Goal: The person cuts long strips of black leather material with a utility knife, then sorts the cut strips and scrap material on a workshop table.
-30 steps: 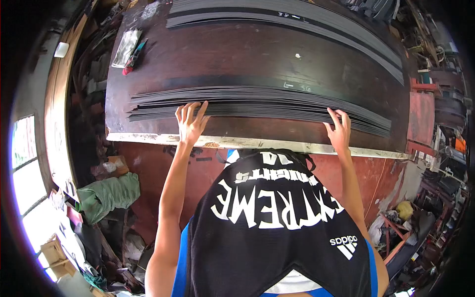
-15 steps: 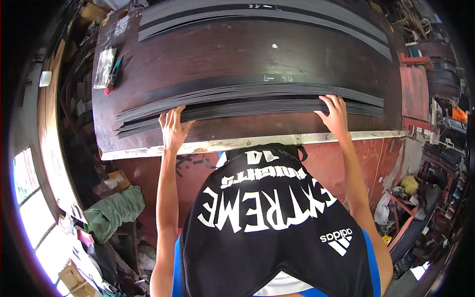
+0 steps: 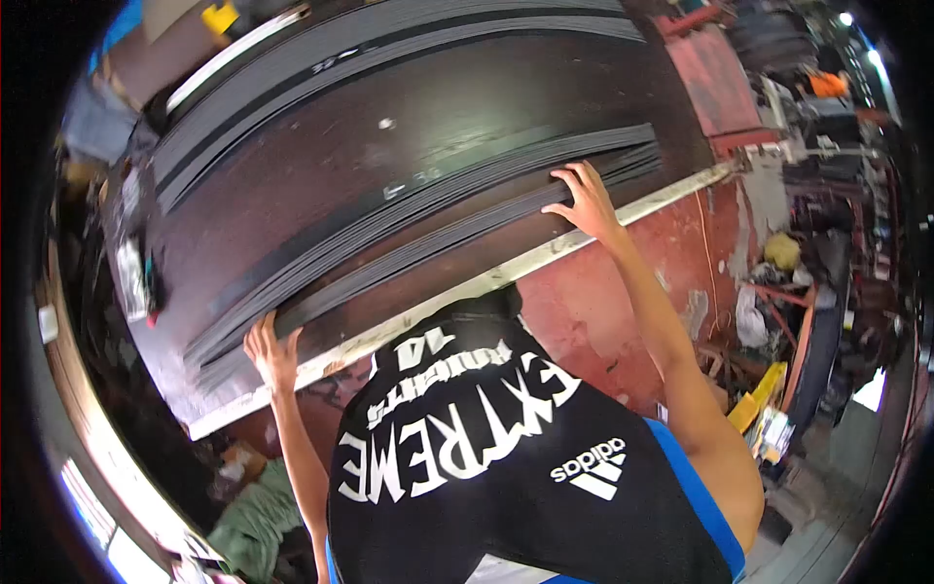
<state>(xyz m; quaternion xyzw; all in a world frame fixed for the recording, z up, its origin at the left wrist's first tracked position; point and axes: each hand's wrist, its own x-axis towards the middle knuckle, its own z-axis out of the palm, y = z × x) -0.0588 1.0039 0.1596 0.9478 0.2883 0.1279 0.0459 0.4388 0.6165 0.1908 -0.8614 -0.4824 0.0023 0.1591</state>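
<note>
Dark grey strips [image 3: 428,245] lie in a long stack along the near side of the dark table. My left hand [image 3: 272,352] is at the left part of this stack, fingers spread and bent over its near edge. Toward the stack's right part, my right hand [image 3: 584,200] has its thumb and fingers around the strips, thumb on the near side and fingertips on the far side. Just beyond lies another stack of strips [image 3: 370,226], with chalk marks on the table behind it.
A larger stack of strips [image 3: 292,90] lies at the table's far side. A clear packet [image 3: 131,277] rests at the left. The table's pale front edge [image 3: 545,255] runs close to my body. Red metal parts [image 3: 715,83] stand at the right.
The view has tilted and turned, so the table now slants up to the right. My left hand has moved left along the near stack, and my hands are farther apart.
</note>
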